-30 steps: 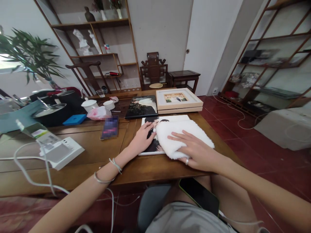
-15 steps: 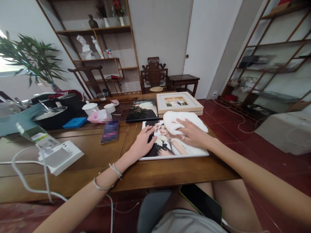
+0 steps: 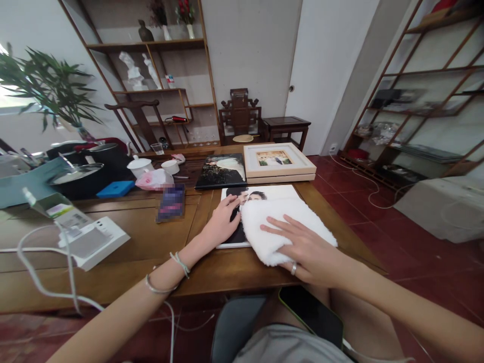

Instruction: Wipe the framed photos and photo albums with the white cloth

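A photo panel [image 3: 282,190] with a printed couple lies flat near the table's front edge. My left hand [image 3: 224,220] rests on its left side, fingers stretched out and apart, holding nothing. A fluffy white cloth [image 3: 257,222] covers much of the panel's middle and right, and its near edge hangs over the panel's front. My right hand [image 3: 302,247] lies on this cloth and holds it, with the upper fingers spread across the top and the lower ones partly at its near edge. The picture beneath the cloth is hidden.
Behind the panel are a dark photo panel [image 3: 222,170] and a light wooden frame [image 3: 280,164]. Leftward on the wooden table [image 3: 170,272] stand an opened white box [image 3: 102,244], a blue box [image 3: 115,189], a pot [image 3: 77,184] and white cups. A phone [image 3: 312,312] lies on my lap.
My right hand has drawn the white cloth toward me, from the panel's upper right down past its front edge. My left hand has stayed nearly still.
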